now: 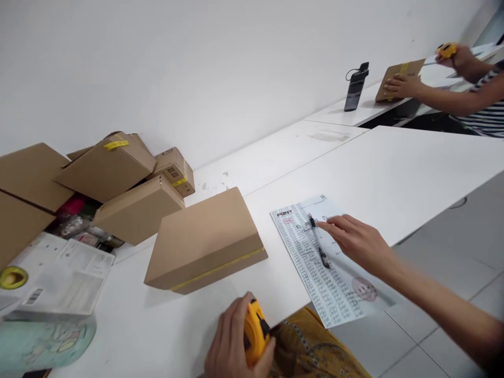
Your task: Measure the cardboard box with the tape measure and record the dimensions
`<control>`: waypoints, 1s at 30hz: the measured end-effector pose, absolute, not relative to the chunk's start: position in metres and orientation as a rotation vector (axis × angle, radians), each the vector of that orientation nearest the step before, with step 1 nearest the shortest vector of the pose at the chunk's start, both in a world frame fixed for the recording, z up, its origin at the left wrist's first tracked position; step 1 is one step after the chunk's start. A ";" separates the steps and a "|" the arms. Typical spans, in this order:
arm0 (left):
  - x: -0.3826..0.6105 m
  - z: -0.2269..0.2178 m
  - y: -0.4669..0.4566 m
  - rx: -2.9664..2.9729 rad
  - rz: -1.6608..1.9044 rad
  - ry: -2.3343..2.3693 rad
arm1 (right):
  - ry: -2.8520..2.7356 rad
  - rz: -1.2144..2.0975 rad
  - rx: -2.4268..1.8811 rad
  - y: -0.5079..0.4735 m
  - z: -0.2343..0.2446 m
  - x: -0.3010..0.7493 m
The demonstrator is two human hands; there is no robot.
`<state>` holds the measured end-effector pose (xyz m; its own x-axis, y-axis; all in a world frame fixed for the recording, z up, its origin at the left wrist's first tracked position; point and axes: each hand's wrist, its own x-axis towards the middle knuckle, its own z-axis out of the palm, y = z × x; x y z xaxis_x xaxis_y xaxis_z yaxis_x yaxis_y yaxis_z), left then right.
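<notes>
My left hand point(232, 338) is wrapped around a yellow and black tape measure point(256, 333) at the table's near edge. Just above it lies a closed brown cardboard box point(205, 236) with a strip of yellow tape along its side. My right hand point(356, 239) reaches over a printed paper sheet point(299, 257), fingers stretched out. Its fingertips are at the upper end of a black and clear pen point(319, 244) lying on the sheet; whether they touch it I cannot tell. The sheet's lower part extends past the table edge.
Several cardboard boxes point(106, 165) are piled at the left, beside a white carton point(59, 273) and a mint-green container point(47, 341). A dark bottle point(356, 88) stands far back. At the right, another person's hands point(401, 86) hold a box and a yellow tape measure point(447, 50).
</notes>
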<state>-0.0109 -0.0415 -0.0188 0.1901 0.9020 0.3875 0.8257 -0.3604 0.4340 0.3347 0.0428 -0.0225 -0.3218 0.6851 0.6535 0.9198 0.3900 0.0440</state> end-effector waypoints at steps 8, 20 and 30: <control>-0.035 -0.052 0.013 2.823 0.573 1.818 | -2.786 -0.883 -1.060 0.097 -0.043 0.362; 0.127 -0.056 -0.023 2.871 0.722 0.905 | -1.390 0.291 -1.528 0.068 -0.036 0.359; 0.177 -0.060 0.019 2.766 0.227 1.299 | -1.149 1.019 -1.496 0.083 -0.037 0.340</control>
<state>0.1767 0.0189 -0.0596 0.6302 0.7699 0.1006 0.7585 -0.6382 0.1323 0.3404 0.0829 -0.0373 0.2087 0.9761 -0.0615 0.1775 -0.0996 -0.9791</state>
